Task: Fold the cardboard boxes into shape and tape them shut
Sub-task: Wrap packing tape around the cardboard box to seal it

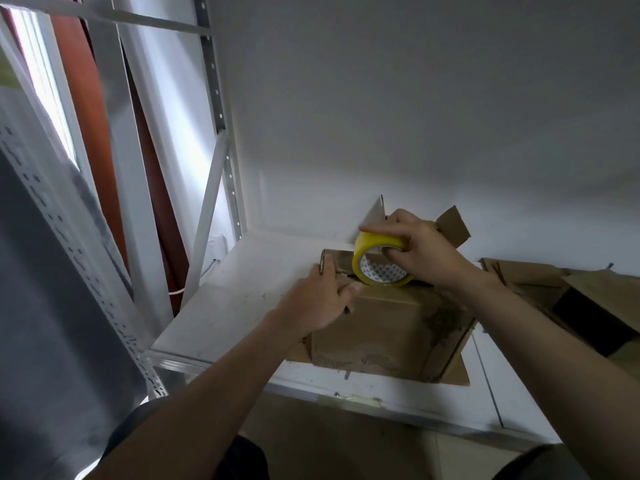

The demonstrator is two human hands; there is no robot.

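White shelf (242,306), left hand (318,299) pinching box (381,327) edge, right hand (422,251) clutching tape roll (377,242) (yellow)

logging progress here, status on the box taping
Left grip holds the box by its top edge. Right grip holds the tape roll on the box top. Back flaps up. Flat cardboard to the right, not in the way.

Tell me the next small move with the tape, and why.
Probably draw the yellow tape roll along the top of the box, laying a strip. The right hand grips the roll right at the box top, and the left hand holds the box's left edge, thumb beside the roll.
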